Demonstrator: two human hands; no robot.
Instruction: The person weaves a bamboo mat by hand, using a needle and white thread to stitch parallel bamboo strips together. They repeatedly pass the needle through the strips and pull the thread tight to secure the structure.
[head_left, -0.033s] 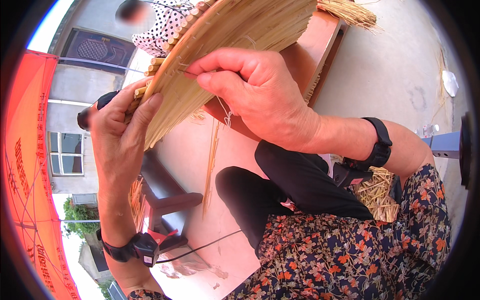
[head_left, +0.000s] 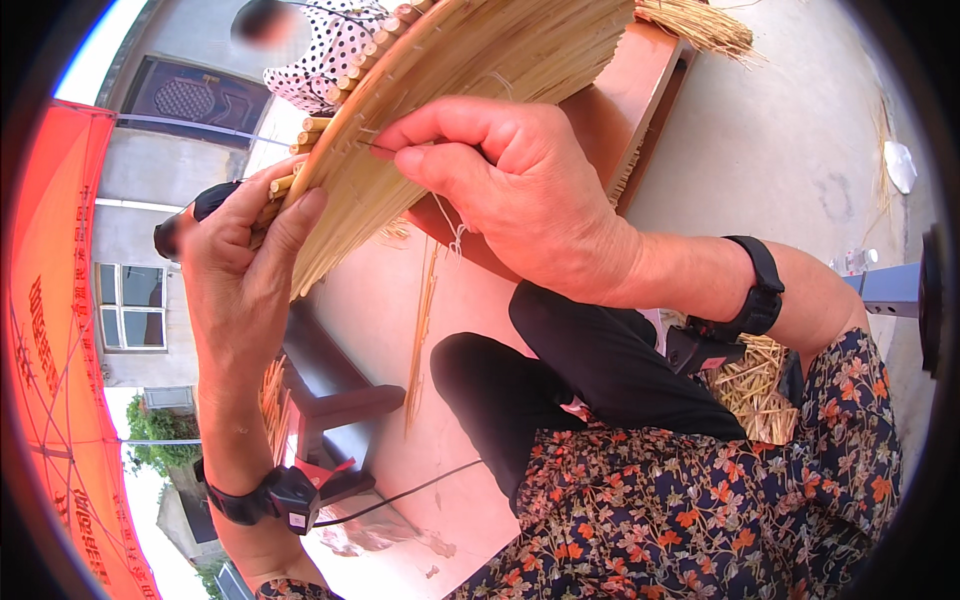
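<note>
Right hand (head_left: 510,190) pinches a thin needle (head_left: 372,146) with pale thread (head_left: 452,225) at the near edge of a woven straw mat (head_left: 480,60). Left hand (head_left: 245,270) grips that mat's edge (held upright over the lap), fingers closed around it; both look unchanged.

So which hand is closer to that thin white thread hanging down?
Right. The right hand pinches at the straw mat, with the thread dangling just beneath it; the left hand grips the mat's edge, farther away.
</note>
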